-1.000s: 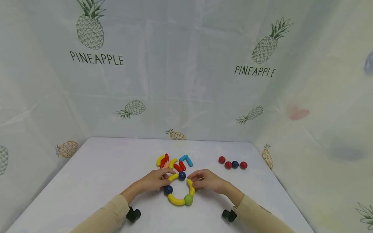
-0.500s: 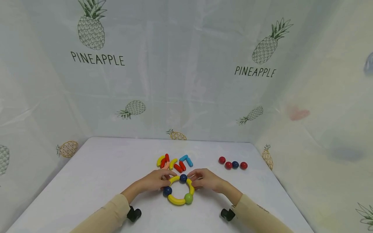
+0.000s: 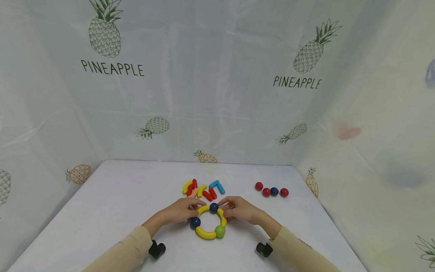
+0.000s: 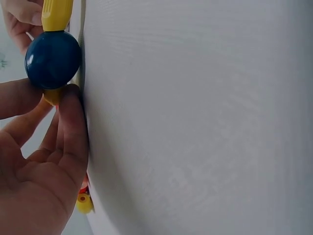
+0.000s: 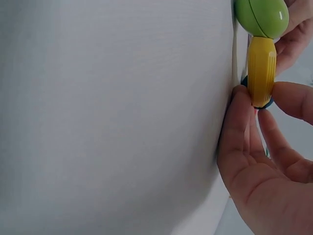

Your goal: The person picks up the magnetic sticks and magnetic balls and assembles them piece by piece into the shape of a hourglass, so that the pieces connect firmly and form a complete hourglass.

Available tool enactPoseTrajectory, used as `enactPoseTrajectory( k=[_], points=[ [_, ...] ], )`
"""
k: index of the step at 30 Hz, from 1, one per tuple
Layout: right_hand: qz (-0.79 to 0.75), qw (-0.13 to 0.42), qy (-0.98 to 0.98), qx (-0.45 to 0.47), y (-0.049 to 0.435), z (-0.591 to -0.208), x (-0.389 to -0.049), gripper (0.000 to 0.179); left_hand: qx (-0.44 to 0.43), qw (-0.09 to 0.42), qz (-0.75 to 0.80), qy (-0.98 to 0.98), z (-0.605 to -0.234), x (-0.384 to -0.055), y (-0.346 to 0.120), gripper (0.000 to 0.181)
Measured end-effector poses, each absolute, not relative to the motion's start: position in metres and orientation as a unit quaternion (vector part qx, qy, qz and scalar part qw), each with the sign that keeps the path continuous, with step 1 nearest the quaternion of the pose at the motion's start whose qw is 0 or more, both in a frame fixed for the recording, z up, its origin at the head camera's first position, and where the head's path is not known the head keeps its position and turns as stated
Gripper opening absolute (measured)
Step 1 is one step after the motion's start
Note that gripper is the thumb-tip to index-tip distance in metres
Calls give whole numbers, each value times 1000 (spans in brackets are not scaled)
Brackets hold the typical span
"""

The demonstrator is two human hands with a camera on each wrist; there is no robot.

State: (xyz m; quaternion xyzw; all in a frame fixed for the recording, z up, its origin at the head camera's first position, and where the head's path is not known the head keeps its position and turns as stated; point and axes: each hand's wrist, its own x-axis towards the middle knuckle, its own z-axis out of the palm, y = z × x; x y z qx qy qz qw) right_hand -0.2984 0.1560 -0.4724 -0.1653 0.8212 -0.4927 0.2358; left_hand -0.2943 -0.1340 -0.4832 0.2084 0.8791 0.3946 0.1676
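In the head view a ring lies on the table, made of three yellow curved rods and three balls. A dark blue ball (image 3: 213, 207) sits at its top, another blue ball (image 3: 195, 223) at the left, a green ball (image 3: 220, 231) at lower right. My left hand (image 3: 180, 211) pinches the upper-left yellow rod (image 3: 204, 208) beside the left blue ball, as the left wrist view shows under that ball (image 4: 53, 59). With thumb and fingers, my right hand (image 3: 242, 210) pinches the right yellow rod (image 5: 261, 71), whose end meets the green ball. The bottom yellow rod (image 3: 206, 234) is untouched.
Behind the ring lie loose rods: red rods (image 3: 207, 195), yellow curved rods (image 3: 202, 190) and blue rods (image 3: 221, 189). Farther right are red balls (image 3: 284, 193) and a dark blue ball (image 3: 274, 192). A printed curtain hangs behind the white table (image 3: 136, 177).
The gap between the top blue ball and the right yellow rod has closed; the rod's upper end now meets the ball. Both hands keep their hold and have hardly shifted.
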Motion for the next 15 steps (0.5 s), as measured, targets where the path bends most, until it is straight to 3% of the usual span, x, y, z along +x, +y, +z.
enactPoseTrajectory(
  k=[15],
  points=[
    [-483, 247, 824, -163, 155, -473, -303, 40, 208, 163, 401, 877, -483, -295, -134, 37]
  ],
)
